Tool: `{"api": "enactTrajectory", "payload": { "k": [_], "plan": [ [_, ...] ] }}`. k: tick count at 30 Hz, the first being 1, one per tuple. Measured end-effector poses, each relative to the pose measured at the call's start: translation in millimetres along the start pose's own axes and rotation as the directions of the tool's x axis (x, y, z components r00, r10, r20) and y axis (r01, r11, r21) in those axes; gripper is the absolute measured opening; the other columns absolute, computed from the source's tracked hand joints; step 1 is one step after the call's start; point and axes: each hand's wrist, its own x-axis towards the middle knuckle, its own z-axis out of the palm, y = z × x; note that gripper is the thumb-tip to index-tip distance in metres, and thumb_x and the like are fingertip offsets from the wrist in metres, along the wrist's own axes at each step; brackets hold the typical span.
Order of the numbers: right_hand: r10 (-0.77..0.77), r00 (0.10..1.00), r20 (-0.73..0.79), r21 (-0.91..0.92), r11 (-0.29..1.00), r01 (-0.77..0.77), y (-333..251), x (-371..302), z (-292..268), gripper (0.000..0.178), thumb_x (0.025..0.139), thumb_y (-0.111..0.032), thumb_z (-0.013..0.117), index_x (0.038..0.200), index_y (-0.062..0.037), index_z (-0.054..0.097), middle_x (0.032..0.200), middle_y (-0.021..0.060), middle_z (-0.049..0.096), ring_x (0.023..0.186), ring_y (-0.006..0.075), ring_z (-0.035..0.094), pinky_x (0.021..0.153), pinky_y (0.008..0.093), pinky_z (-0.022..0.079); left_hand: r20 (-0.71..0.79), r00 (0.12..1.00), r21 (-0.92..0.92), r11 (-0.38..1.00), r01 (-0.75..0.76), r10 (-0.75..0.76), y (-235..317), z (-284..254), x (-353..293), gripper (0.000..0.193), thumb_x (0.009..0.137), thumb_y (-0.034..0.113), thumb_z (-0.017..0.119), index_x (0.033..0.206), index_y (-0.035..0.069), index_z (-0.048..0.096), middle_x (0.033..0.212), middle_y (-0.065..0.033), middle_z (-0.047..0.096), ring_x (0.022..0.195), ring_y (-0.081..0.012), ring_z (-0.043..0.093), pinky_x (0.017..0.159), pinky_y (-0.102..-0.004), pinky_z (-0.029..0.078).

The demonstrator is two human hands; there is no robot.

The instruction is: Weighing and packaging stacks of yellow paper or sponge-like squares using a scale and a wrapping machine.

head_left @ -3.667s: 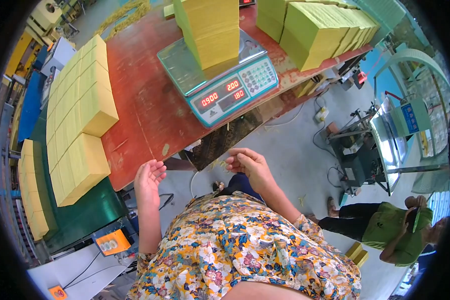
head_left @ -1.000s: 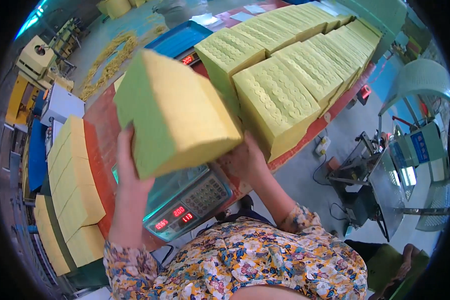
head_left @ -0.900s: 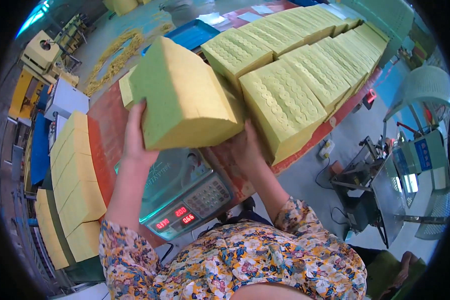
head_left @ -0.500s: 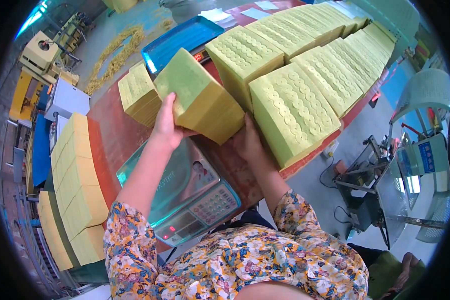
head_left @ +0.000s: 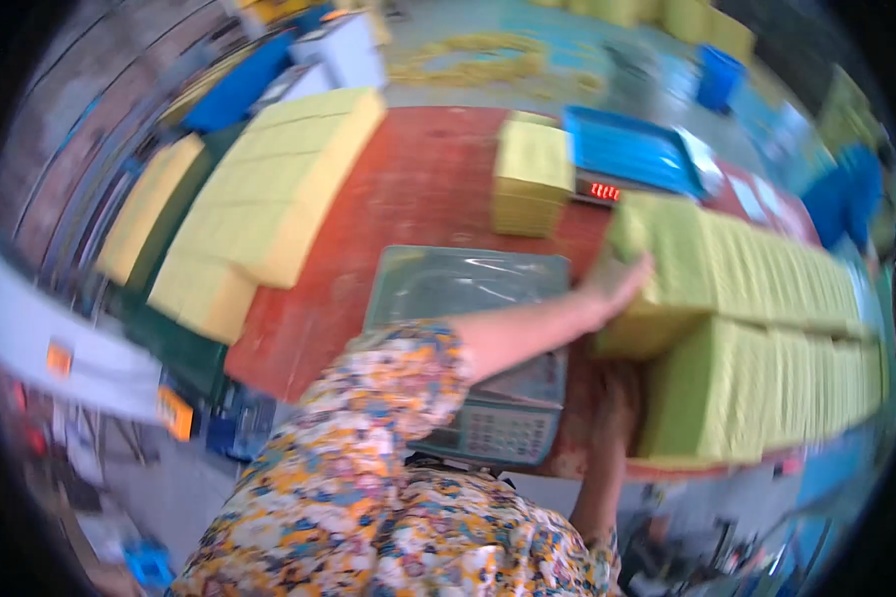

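Observation:
A block of stacked yellow paper sheets (head_left: 652, 224) stands at the near end of the back row of similar stacks. My left hand (head_left: 622, 287) grips its near left edge, thumb and fingers pressed to the paper. In shadow below it, my right hand (head_left: 617, 393) reaches up to the block's lower front edge; its fingers are blurred and partly hidden. The front row's end stack (head_left: 682, 398) is just right of that hand. Under my left forearm lies a scale with a clear-covered plate (head_left: 468, 284) and a keypad (head_left: 493, 433).
Another yellow paper stack (head_left: 533, 179) stands on the red table (head_left: 438, 169), beside a blue tray (head_left: 627, 149) on a scale with a red display. Yellow blocks (head_left: 259, 189) line the left side. A person in blue (head_left: 846, 199) is at the far right.
My view has turned to the right. The paper block, held tilted above the table before, now stands against the end of the back row, with both hands still at it.

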Motion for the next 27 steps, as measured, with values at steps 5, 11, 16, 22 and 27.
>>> {"api": "enactTrajectory", "payload": {
  "k": [5, 11, 16, 22, 27],
  "plan": [
    [-0.197, 0.980, -0.028, -0.147, 0.970, 0.191, -118.0, -20.1, -3.2, 0.040, 0.090, -0.007, 0.054, 0.129, 0.0023, 0.053, 0.131, 0.0165, 0.055, 0.121, 0.0267, 0.054, 0.103, 0.0376, 0.044, 0.016, 0.993, 0.052, 0.991, -0.121, 0.120, 24.4, -40.4, -46.4, 0.084, 0.092, 0.052, 0.055, 0.142, -0.010, 0.030, 0.137, -0.0266, 0.048, 0.127, -0.0312, 0.048, 0.104, -0.0376, 0.039],
    [0.035, 0.992, 0.118, 0.581, 0.808, -0.098, -223.3, -61.2, 29.7, 0.030, 0.088, 0.000, 0.049, 0.115, 0.0072, 0.060, 0.114, 0.0167, 0.063, 0.103, 0.0223, 0.062, 0.094, 0.0354, 0.049, -0.189, 0.927, 0.272, 0.925, -0.266, 0.323, 69.1, -149.5, -183.9, 0.078, 0.093, 0.040, 0.060, 0.150, -0.001, 0.024, 0.153, -0.0224, 0.029, 0.140, -0.0330, 0.034, 0.111, -0.0434, 0.033],
    [-0.158, 0.781, 0.604, 0.478, 0.856, -0.197, -302.5, -84.9, 134.0, 0.028, 0.085, 0.001, 0.052, 0.111, 0.0064, 0.063, 0.106, 0.0120, 0.067, 0.098, 0.0195, 0.064, 0.090, 0.0302, 0.049, -0.541, 0.690, 0.572, 0.812, -0.118, 0.481, 40.3, -342.3, -273.0, 0.052, 0.088, 0.031, 0.064, 0.125, -0.005, 0.055, 0.129, -0.0223, 0.056, 0.122, -0.0322, 0.054, 0.103, -0.0401, 0.042],
    [-0.598, 0.567, 0.567, 0.438, 0.802, 0.407, -403.7, -73.9, 357.2, 0.027, 0.085, -0.003, 0.061, 0.113, -0.0007, 0.064, 0.110, 0.0143, 0.066, 0.101, 0.0257, 0.064, 0.090, 0.0320, 0.049, -0.505, 0.567, 0.843, 0.513, 0.163, 0.650, 29.3, -533.1, -304.2, 0.041, 0.085, 0.028, 0.064, 0.113, -0.002, 0.062, 0.115, -0.0200, 0.064, 0.107, -0.0349, 0.061, 0.091, -0.0399, 0.050],
    [-0.603, 0.592, 0.535, 0.084, 0.735, 0.673, -407.7, -3.0, 556.3, 0.032, 0.084, -0.017, 0.063, 0.113, -0.0038, 0.063, 0.120, 0.0188, 0.062, 0.111, 0.0364, 0.060, 0.093, 0.0417, 0.049, -0.483, 0.706, 0.852, 0.465, 0.241, 0.518, 14.0, -607.0, -276.5, 0.030, 0.086, 0.024, 0.061, 0.101, -0.002, 0.063, 0.103, -0.0222, 0.065, 0.096, -0.0354, 0.063, 0.082, -0.0432, 0.051]
  ]
}}
